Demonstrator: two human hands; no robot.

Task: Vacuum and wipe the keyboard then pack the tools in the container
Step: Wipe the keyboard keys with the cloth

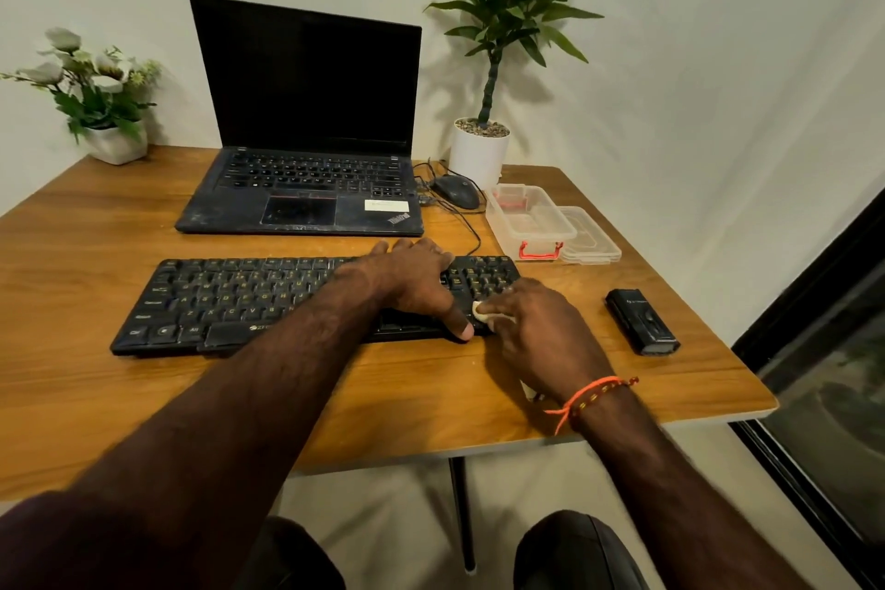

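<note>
A black keyboard [230, 297] lies across the wooden table [96, 388]. My left hand [412, 283] rests flat on its right half, thumb at the front edge. My right hand [536, 335] grips a small pale wipe [480, 309] and presses it on the keyboard's right end. Most of the wipe is hidden under my fingers. A black handheld vacuum [641, 321] lies on the table to the right of the keyboard. The clear plastic container [529, 220] with red latches stands open behind it, and its lid [591, 237] lies beside it.
An open black laptop [306, 158] sits behind the keyboard. A wired mouse [455, 190] lies by a white pot with a tall plant [481, 149]. A flower pot [112, 141] stands at the back left. The table's right edge is near a dark window frame [814, 302].
</note>
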